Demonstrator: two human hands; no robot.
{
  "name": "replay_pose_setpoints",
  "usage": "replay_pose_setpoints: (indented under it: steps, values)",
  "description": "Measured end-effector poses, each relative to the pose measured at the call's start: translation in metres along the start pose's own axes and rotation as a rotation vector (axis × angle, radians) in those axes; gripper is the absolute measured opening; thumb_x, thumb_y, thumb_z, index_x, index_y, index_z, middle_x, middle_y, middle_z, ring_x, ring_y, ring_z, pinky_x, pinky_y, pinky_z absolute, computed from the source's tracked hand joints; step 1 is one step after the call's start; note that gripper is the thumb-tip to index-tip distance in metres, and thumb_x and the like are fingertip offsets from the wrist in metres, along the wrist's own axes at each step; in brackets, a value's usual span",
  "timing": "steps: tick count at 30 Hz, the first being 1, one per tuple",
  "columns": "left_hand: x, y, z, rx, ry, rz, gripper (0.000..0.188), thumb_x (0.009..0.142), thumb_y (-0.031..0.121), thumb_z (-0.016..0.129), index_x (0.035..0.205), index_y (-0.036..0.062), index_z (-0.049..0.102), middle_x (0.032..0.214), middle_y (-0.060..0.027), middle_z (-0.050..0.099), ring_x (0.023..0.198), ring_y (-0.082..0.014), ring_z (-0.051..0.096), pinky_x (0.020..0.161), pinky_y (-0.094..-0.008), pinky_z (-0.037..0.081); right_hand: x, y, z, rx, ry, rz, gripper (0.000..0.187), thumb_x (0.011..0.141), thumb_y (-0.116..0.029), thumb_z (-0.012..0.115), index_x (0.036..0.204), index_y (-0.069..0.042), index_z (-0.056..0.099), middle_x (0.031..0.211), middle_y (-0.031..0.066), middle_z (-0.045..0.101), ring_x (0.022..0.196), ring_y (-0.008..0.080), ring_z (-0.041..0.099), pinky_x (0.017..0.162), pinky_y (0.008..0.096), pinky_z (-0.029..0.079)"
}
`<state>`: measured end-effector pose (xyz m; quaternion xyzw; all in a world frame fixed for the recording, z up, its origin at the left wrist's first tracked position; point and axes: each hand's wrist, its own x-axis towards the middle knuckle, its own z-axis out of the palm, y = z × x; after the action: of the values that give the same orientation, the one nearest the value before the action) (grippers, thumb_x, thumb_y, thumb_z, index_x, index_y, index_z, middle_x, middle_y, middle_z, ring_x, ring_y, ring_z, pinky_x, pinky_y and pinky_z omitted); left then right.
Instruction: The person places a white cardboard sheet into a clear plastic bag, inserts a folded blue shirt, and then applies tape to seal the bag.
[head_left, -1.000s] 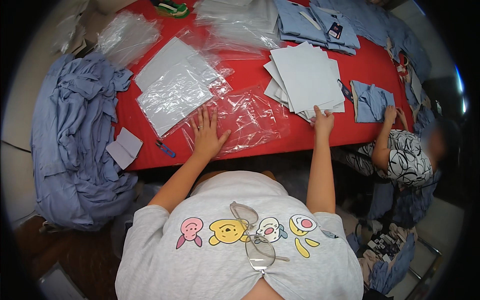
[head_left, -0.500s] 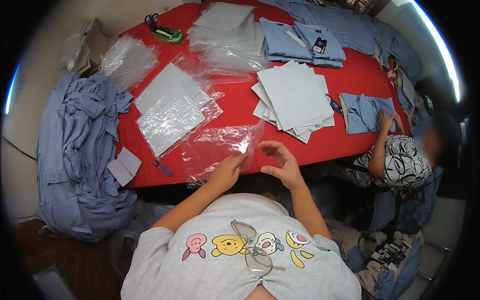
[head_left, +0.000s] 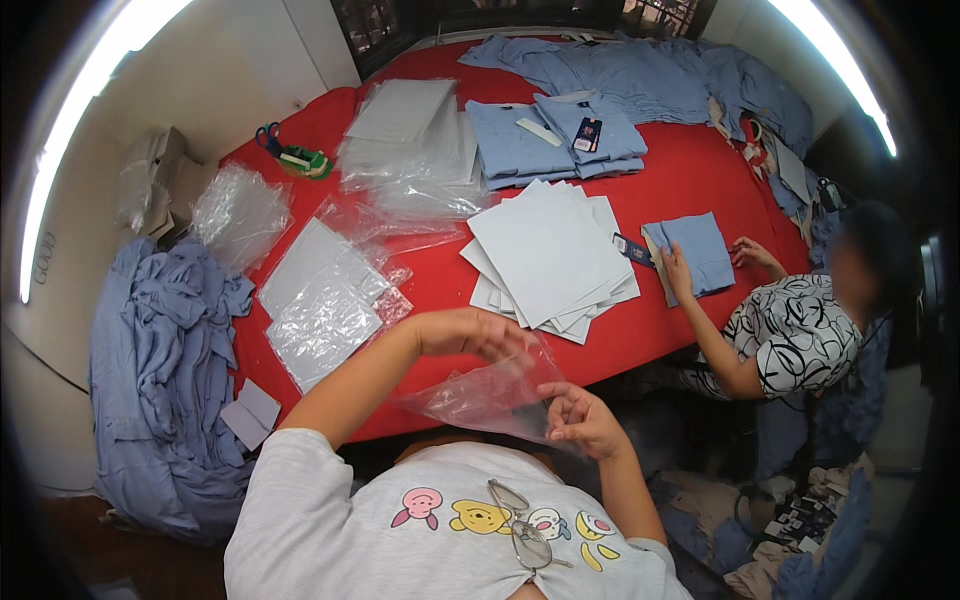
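Observation:
A clear plastic bag point(head_left: 475, 398) hangs tilted between my two hands at the table's near edge. My right hand point(head_left: 588, 420) has its fingers curled in a pinch at the bag's right side. Above the bag's upper edge is my left hand point(head_left: 475, 335), smeared by motion, so its grip does not show. Just beyond my hands lies a fanned stack of white cardboard sheets point(head_left: 545, 250). To the left, several white sheets in clear bags point(head_left: 325, 320) overlap on the red table point(head_left: 425, 272).
Crumpled blue garments point(head_left: 165, 390) hang at the left edge beside a small white booklet point(head_left: 250, 412). Farther back are clear bags point(head_left: 240, 215), scissors point(head_left: 268, 138) and folded blue shirts point(head_left: 520, 140). At right, a co-worker point(head_left: 795, 325) handles a folded blue garment point(head_left: 700, 250).
My left hand has moved up and over the bag, and the bag has lifted off the table. My right hand now pinches its side. The co-worker's hands have shifted on the garment.

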<state>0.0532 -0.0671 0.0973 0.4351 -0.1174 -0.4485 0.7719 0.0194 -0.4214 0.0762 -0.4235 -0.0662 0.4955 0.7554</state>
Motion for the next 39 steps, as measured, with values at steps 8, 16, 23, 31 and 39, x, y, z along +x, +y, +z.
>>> replay_pose_setpoints:
  steps: [8,16,23,31,39]
  values:
    - [0.114,0.089,-0.27,-0.54,1.095,0.586,0.079,0.097,0.043,0.081,0.155,0.0054,0.043,0.14,-0.0232,0.06,0.124,-0.0382,0.064,0.115,-0.0485,0.053,-0.013,0.025,0.037,-0.035,0.187,0.098,0.053,0.081,0.018,0.081,0.13,0.002,0.065,0.091,-0.0006,0.062,0.086,0.0074,0.062,0.078,0.0232,0.052]
    - [0.145,0.162,-0.333,-0.409,1.106,0.345,0.072,0.09,0.016,0.086,0.152,0.006,0.05,0.138,-0.0226,0.064,0.122,-0.0438,0.068,0.102,-0.0605,0.06,-0.032,0.043,0.031,-0.009,0.401,0.049,0.047,0.086,0.012,0.082,0.128,-0.001,0.066,0.093,-0.003,0.062,0.088,0.0057,0.059,0.08,0.0235,0.05]
    - [0.155,0.152,-0.307,-0.163,1.168,0.349,0.066,0.09,-0.004,0.078,0.151,0.003,0.052,0.138,-0.0224,0.067,0.115,-0.0432,0.073,0.096,-0.0584,0.064,-0.038,0.05,0.039,0.036,0.496,-0.002,0.047,0.084,0.014,0.084,0.126,0.001,0.068,0.091,-0.0011,0.064,0.083,0.0073,0.06,0.079,0.0237,0.052]
    - [0.042,0.106,-0.235,-0.205,1.082,0.558,0.053,0.094,0.003,0.078,0.142,-0.0047,0.055,0.127,-0.0226,0.072,0.109,-0.0368,0.076,0.087,-0.048,0.069,-0.045,0.045,0.021,-0.214,0.309,0.047,0.047,0.084,0.014,0.082,0.127,-0.001,0.068,0.092,-0.0022,0.062,0.084,0.007,0.06,0.08,0.0233,0.051]
    - [-0.096,-0.145,-0.037,0.177,1.405,0.244,0.054,0.091,0.007,0.082,0.14,-0.003,0.063,0.128,-0.0165,0.076,0.111,-0.0258,0.075,0.098,-0.0399,0.06,-0.061,0.009,0.033,-1.043,0.258,-0.076,0.031,0.086,0.008,0.071,0.107,-0.01,0.083,0.089,0.0055,0.066,0.081,0.0184,0.067,0.071,0.0326,0.052]
